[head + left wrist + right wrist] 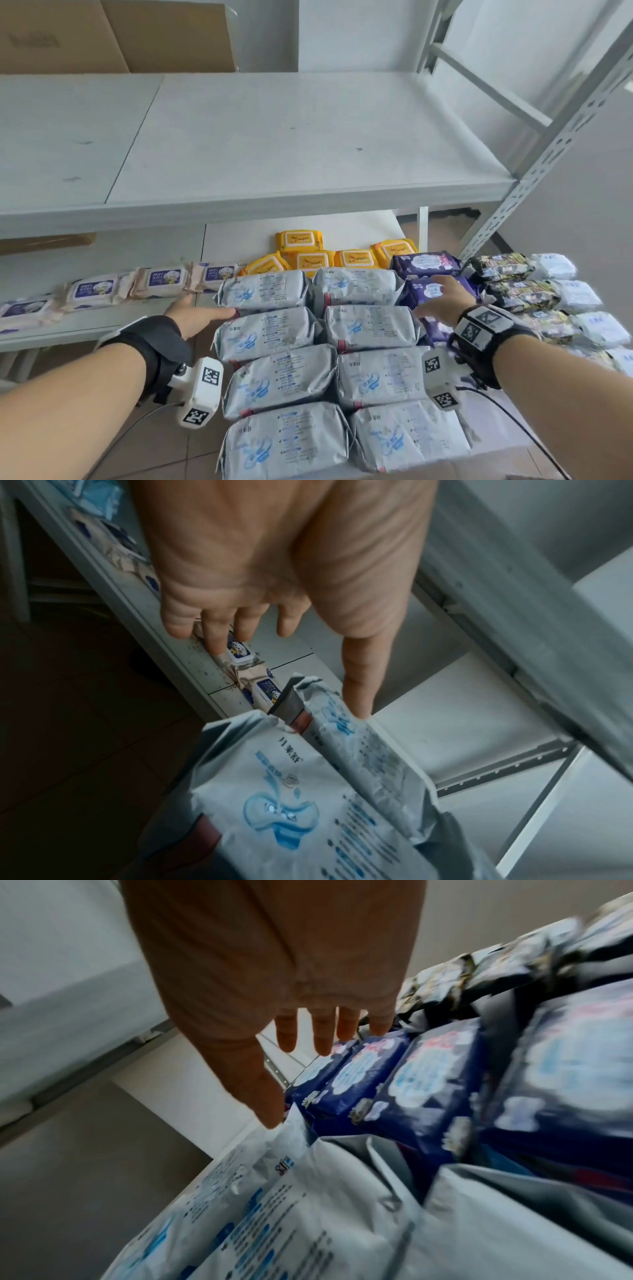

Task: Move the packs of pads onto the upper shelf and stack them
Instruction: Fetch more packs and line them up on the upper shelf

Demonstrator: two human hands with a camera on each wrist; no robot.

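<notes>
Both hands are spread and hold nothing, the left hand point(191, 317) touching the far silver-grey crinkly plastic packs of pads point(265, 291) and the right hand point(445, 305) hovering over them on the low bench point(496, 428), so a loose squeeze on slick film could, I judge, let packs slip before reaching the bare white upper shelf point(274, 144).

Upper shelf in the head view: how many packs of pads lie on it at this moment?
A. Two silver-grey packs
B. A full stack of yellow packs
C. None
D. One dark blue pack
C: the upper shelf shows only its bare white board, while the silver-grey packs all lie below it, between the left hand and the right hand.
</notes>
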